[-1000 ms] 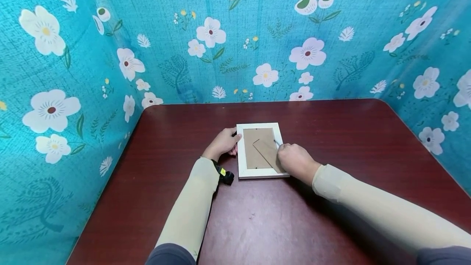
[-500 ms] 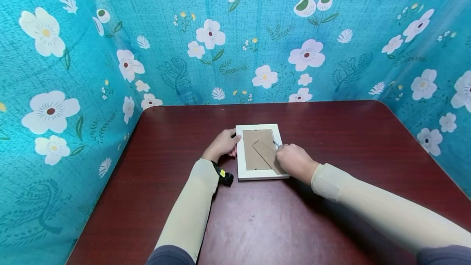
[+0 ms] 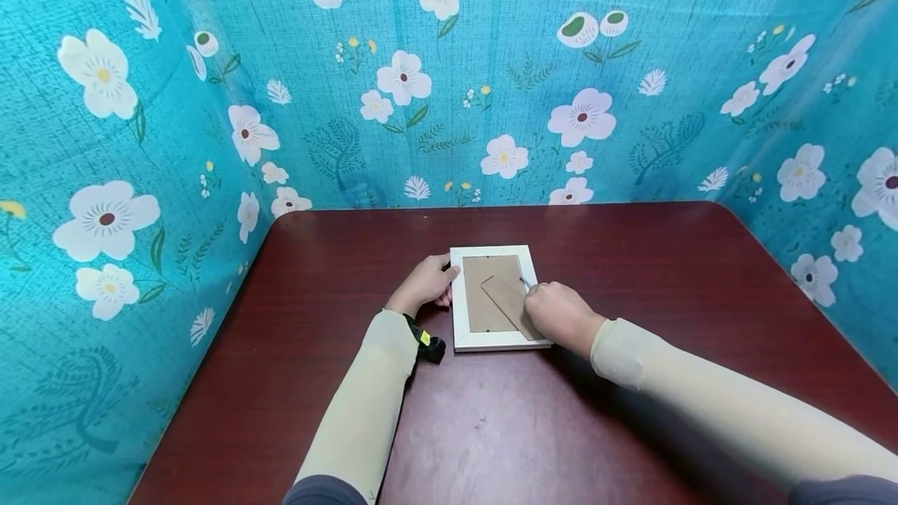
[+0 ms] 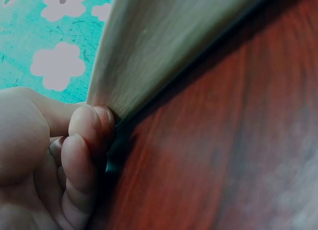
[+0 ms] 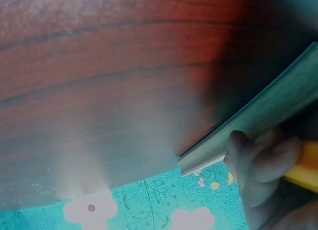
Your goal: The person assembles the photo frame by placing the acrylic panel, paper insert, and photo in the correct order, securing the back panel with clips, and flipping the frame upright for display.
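We record a turquoise, linen-textured cloth with printed flowers, hung behind a glossy, wood-grained red-brown table. On the table, between both hands, lies a rectangular white frame, back upward, its side faintly grained. It surrounds a matte brown backing board. We find the right hand curled closed round a tool's smooth yellow handle; the left hand pinches the frame's left edge. A slim shaft protrudes from the right fist.

Turquoise flower-printed fabric hangs behind and on both sides of a glossy reddish-brown table.
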{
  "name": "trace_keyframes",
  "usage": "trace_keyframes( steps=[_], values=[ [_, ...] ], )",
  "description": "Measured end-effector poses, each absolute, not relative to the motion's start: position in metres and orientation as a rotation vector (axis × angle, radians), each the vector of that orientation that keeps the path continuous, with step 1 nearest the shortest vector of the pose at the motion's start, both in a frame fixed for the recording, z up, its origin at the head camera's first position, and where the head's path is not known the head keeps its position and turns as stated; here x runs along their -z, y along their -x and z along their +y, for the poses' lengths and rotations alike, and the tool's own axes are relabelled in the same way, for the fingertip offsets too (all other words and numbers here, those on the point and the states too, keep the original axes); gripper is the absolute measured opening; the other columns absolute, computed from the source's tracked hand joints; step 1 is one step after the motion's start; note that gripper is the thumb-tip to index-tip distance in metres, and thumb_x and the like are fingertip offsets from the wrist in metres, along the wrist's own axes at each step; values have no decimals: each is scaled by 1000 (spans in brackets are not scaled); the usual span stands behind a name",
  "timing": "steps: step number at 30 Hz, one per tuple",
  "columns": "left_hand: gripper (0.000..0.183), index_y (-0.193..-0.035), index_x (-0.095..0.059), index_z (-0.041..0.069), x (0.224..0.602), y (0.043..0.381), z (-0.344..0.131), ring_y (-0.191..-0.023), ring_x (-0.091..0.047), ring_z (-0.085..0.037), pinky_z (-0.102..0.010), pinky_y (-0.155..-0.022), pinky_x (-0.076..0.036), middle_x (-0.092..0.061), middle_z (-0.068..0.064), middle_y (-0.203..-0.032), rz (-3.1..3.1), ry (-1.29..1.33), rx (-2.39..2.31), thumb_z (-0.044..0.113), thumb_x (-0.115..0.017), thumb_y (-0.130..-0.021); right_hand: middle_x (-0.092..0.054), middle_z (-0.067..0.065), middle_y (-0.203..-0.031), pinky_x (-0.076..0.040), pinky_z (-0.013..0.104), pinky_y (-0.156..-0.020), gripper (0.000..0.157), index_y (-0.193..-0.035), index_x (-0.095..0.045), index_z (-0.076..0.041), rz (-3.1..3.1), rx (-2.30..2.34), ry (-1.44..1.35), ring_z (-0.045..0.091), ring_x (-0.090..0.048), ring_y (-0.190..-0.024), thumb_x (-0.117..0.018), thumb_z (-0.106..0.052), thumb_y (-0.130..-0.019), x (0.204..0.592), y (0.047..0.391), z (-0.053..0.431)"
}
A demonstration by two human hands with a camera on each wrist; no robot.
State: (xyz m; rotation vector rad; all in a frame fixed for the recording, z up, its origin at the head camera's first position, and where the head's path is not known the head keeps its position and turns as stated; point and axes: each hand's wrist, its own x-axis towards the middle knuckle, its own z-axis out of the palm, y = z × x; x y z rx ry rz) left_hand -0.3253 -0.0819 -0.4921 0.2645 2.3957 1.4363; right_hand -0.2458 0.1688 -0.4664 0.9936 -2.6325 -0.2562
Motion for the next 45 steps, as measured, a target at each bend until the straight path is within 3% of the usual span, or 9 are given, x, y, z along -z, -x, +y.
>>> trace_keyframes(
  steps=[9, 17, 20, 28, 38, 45],
  values=[
    [55, -153, -26, 3, 488, 327, -86, -44, -55, -17, -28, -44, -49, -58, -12, -58, 2403, -218, -1420, 21, -46, -105, -48, 6, -57, -49, 36, -42, 18, -61, -53, -4, -2615, 224, -980, 21, -55, -50, -60, 7, -73, 467, 249, 168],
    [51, -150, -33, 1, 492, 326, -83, -43, -55, -18, -29, -45, -50, -58, -13, -58, 2375, -230, -1437, 20, -46, -105, -45, 4, -55, -48, 39, -41, 22, -62, -46, -8, -2658, 111, -935, 23, -55, -47, -58, 7, -73, 471, 247, 175],
    [57, -153, -23, 2, 491, 326, -83, -43, -55, -18, -29, -46, -50, -58, -12, -58, 2371, -228, -1434, 22, -45, -105, -47, 5, -55, -48, 40, -42, 21, -63, -47, -7, -2674, 90, -903, 24, -55, -48, -60, 5, -73, 469, 246, 175],
    [57, -154, -22, 4, 491, 325, -83, -44, -56, -18, -28, -45, -49, -58, -11, -58, 2369, -219, -1437, 22, -46, -105, -47, 6, -55, -49, 43, -45, 18, -64, -49, -5, -2711, 88, -858, 26, -55, -49, -60, 5, -74, 464, 248, 179],
    [56, -153, -25, 2, 489, 324, -83, -44, -55, -17, -27, -44, -47, -58, -12, -58, 2344, -232, -1463, 20, -47, -104, -48, 5, -55, -48, 44, -46, 22, -64, -49, -8, -2755, -46, -776, 25, -53, -47, -63, -3, -81, 458, 247, 183],
    [57, -153, -24, 2, 490, 325, -83, -44, -55, -17, -28, -45, -49, -58, -12, -58, 2365, -225, -1441, 22, -47, -104, -47, 4, -53, -46, 46, -44, 35, -63, -47, -9, -2659, -144, -763, 28, -53, -47, -58, -17, -95, 460, 247, 184]
  ],
)
